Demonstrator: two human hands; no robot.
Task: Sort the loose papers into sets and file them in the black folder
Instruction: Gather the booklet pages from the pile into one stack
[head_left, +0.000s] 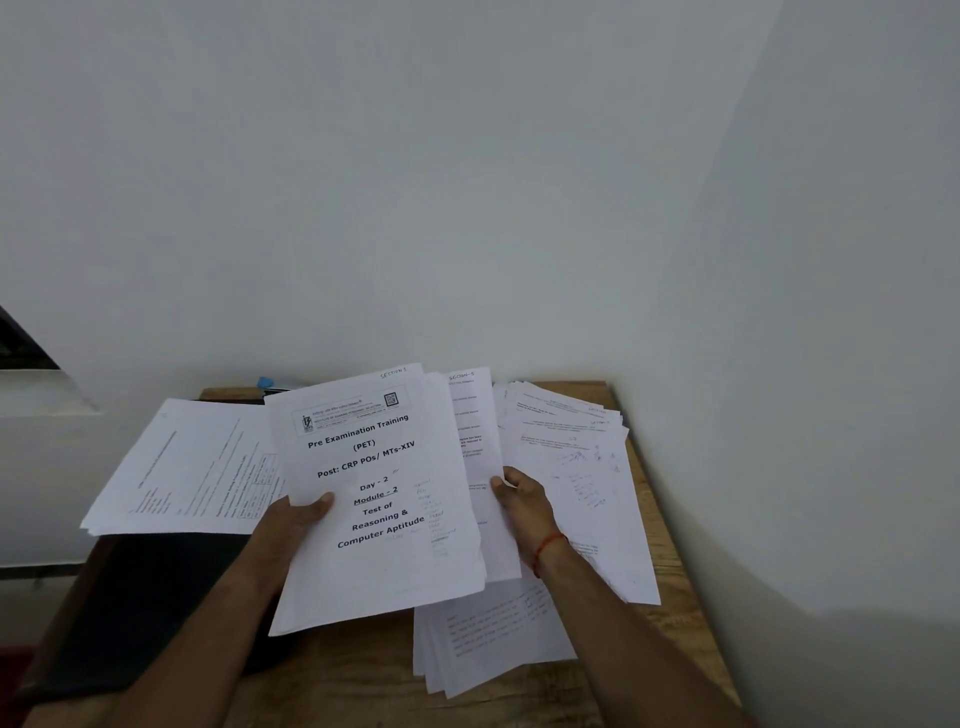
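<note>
Two bare forearms are framing the lower part of the view, both raised over a light brown wooden table (660, 654). The person's left hand (291, 519) is gripping a white printed set headed "Pre Examination Training" (374, 467) by its left edge, thumb (319, 503) pressing flat on the front page and the other fingers hiding behind the sheets. The right hand (524, 501), with a red thread (549, 545) circling its wrist, is pinching a second white printed set (475, 426) by its right edge, thumb on the front and curled fingers wrapping round the back. This second set is sitting just behind the first, overlapped by it, so two sets are being held upright and tilted above the table. Three more paper piles are lying below: a flat white stack (192, 467) on the left, a fanned white pile (571, 441) on the right near the wall, and a skewed white stack (483, 639) nearer the camera, partly under the held sheets. One flat black folder (156, 597) is lying on the left side of the table, its far part covered by the left stack; I cannot tell whether any sheets are sitting inside it. A small blue object (266, 383) is peeking out at the table's back edge.
</note>
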